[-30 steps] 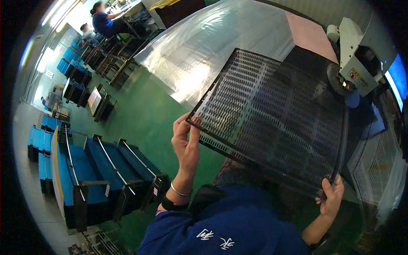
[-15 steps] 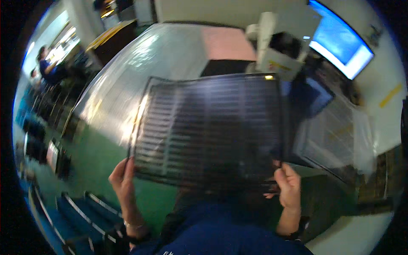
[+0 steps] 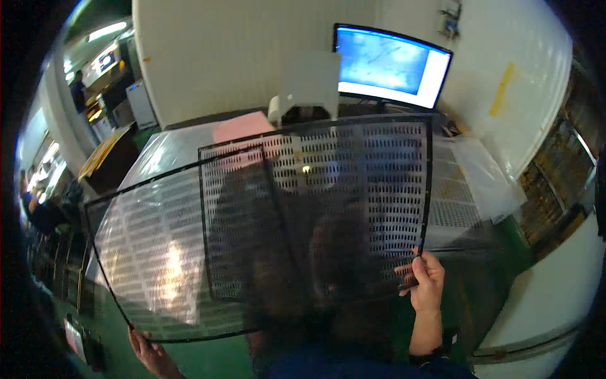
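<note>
Two see-through film sheets with black borders and rows of small dark dashes hang in front of me, partly overlapping. My left hand (image 3: 151, 355) is closed on the lower left corner of the left film sheet (image 3: 142, 240). Its lower right part is lost behind dark reflections. My right hand (image 3: 427, 281) pinches the right film sheet (image 3: 394, 189) near its lower right corner. Something small and dark pokes out under those right fingers; I cannot make out what it is. Both sheets are slightly tilted, and the table shows through them.
Behind the sheets is a table with clear plastic film (image 3: 161, 151) and a pink sheet (image 3: 243, 126). A grey-white device (image 3: 309, 79) stands at the back beside a lit monitor (image 3: 391, 66). More patterned film (image 3: 451, 189) lies at the right. Dark racks line the far left.
The view has swung right toward the monitor. One framed outline showed between both hands; now two sheets show, spread apart sideways. My left hand has moved down and left.
</note>
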Demonstrator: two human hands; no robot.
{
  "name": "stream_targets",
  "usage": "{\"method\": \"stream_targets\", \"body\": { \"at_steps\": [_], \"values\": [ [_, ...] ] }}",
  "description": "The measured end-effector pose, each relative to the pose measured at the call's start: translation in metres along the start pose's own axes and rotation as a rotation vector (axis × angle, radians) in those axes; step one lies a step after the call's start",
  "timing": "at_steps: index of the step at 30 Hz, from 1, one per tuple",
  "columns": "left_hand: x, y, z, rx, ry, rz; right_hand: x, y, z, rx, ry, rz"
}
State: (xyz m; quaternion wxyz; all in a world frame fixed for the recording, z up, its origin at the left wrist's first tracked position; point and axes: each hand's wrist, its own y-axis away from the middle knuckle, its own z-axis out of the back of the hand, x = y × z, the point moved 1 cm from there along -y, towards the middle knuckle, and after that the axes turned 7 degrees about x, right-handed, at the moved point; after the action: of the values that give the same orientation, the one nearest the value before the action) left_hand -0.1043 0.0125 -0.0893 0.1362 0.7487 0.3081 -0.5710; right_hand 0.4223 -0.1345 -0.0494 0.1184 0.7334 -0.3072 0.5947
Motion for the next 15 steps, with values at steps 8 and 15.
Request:
{"method": "stream_targets", "body": {
  "at_steps": [8,15],
  "values": [
    [-0.005,0.002,-0.008,0.158,-0.104,0.028,0.015,-0.002,0.016,-0.133,0.0,0.192],
    [-0.013,-0.001,-0.009,0.082,-0.204,0.02,0.025,-0.004,0.022,-0.251,0.051,0.235]
  ]
}}
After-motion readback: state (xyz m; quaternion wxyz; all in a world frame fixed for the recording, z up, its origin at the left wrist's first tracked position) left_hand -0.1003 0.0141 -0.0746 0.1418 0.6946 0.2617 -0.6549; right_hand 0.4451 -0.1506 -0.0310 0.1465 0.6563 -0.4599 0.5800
